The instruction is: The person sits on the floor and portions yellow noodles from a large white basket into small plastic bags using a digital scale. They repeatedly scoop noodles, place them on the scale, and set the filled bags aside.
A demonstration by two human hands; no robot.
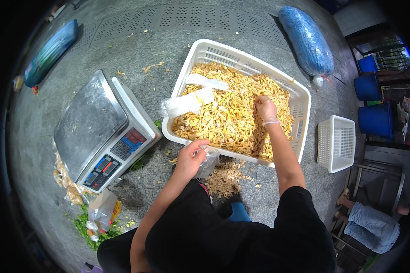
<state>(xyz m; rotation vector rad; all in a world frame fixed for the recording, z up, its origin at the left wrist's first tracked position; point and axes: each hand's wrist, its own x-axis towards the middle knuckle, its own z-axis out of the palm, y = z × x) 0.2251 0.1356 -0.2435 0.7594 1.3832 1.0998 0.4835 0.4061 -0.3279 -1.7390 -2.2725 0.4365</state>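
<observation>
A large white plastic basket (306,112) stands on the floor before me, filled with yellow-brown strips of food (225,123). My right hand (267,108), in a thin clear glove, reaches into the strips right of the middle. Its fingertips are partly buried, so whether they grip any strips is unclear. At the basket's near rim, my left hand (190,159) pinches a clear plastic bag (209,164) that hangs below the fingers. A stack of clear plastic bags (188,104) lies across the left rim, partly on the strips. Behind it rests a whitish plastic piece (208,82).
Left of the basket is a digital scale (89,116) with a metal pan. Filled plastic bags (104,210) and green leaves (83,227) lie near it. Scraps (227,179) litter the floor. Farther off are blue bundles (307,41), a smaller basket (336,143) and a seated person (372,225).
</observation>
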